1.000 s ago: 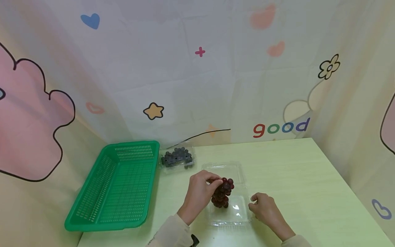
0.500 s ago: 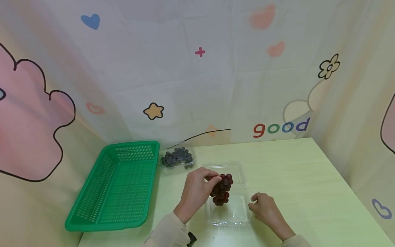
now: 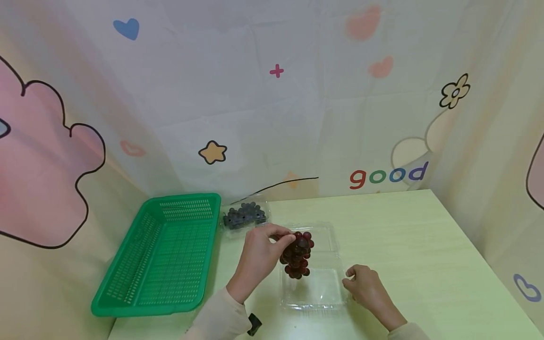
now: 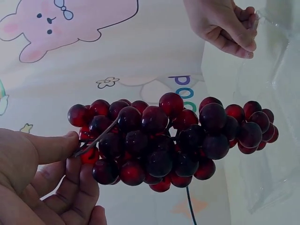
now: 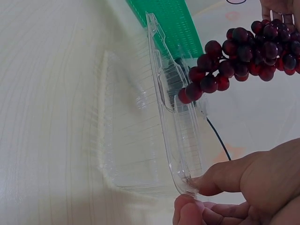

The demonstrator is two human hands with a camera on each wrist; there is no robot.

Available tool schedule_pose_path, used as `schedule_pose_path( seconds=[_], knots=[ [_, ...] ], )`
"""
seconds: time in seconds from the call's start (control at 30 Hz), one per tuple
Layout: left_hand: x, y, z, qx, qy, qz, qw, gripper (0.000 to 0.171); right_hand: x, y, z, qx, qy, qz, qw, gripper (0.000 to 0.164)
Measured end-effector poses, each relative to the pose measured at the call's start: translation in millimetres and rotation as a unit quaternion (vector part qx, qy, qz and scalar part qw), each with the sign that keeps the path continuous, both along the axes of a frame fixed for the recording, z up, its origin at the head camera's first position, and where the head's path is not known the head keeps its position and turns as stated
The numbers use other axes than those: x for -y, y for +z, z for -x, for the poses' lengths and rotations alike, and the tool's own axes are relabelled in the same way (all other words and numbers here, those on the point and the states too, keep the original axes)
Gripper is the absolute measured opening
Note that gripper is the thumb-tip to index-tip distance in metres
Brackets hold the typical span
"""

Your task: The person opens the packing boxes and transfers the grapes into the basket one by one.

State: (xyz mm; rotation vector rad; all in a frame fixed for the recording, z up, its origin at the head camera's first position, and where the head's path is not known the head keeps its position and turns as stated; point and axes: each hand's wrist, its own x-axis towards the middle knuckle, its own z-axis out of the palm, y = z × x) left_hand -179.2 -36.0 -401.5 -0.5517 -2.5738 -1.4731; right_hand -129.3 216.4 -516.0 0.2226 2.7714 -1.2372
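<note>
Between thumb and fingers, my left hand (image 3: 257, 252) pinches the stem of a bunch of dark red grapes (image 3: 297, 257). The bunch hangs above a clear plastic clamshell box (image 3: 316, 288) that lies open on the table. In the left wrist view the stem (image 4: 101, 136) shows at the fingertips, with the grapes stretching away from it. My right hand (image 3: 367, 288) pinches the box's right rim; the right wrist view shows the thumb and fingers on the clear edge (image 5: 180, 185).
A green perforated basket (image 3: 174, 264) stands at the left of the table. Beside it, near the back curtain, is another clear box with dark grapes (image 3: 244, 216). The pale table (image 3: 403, 245) extends to the right of the hands.
My left hand has lifted the bunch of grapes and carried it leftward over the box. The right hand stays at the box's rim.
</note>
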Motion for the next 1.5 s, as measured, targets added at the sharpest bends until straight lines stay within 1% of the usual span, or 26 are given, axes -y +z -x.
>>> schedule_pose_path(
  seconds=[0.37,0.6,0.7,0.8,0.9,1.03,1.23,1.33,1.5],
  knots=[
    [19.8,15.8,1.0,0.015,0.021,0.006,0.9997,0.005,-0.1,-0.8,1.5,-0.005,0.002,-0.008,1.000,0.020],
    [38.3,17.7,6.4,-0.009,0.047,0.015,0.9987,0.006,0.2,-0.2,2.6,-0.002,0.008,-0.016,1.000,0.022],
    [47.2,18.8,8.0,-0.008,0.053,0.010,0.9985,0.007,-0.3,0.2,3.0,-0.002,0.009,-0.018,1.000,0.022],
    [56.0,20.4,9.2,0.002,0.058,0.005,0.9983,0.008,-0.5,0.8,3.3,0.001,0.010,-0.018,1.000,0.023],
    [65.3,22.0,10.6,0.006,0.071,0.013,0.9974,0.009,-0.3,1.2,3.9,0.005,0.013,-0.016,1.000,0.024],
    [78.2,26.0,11.6,0.009,0.086,0.033,0.9957,0.010,0.2,1.0,4.2,0.004,0.012,-0.017,1.000,0.024],
    [96.9,33.0,11.5,0.025,0.106,0.058,0.9924,0.012,0.5,0.7,3.7,0.004,0.008,-0.018,1.000,0.023],
    [106.3,36.0,12.1,0.031,0.111,0.061,0.9915,0.014,0.6,1.1,3.6,0.007,0.007,-0.015,1.000,0.024],
    [122.9,40.6,11.2,0.051,0.120,0.061,0.9896,0.017,1.4,2.1,3.2,0.004,0.009,-0.015,1.000,0.024]
  ],
)
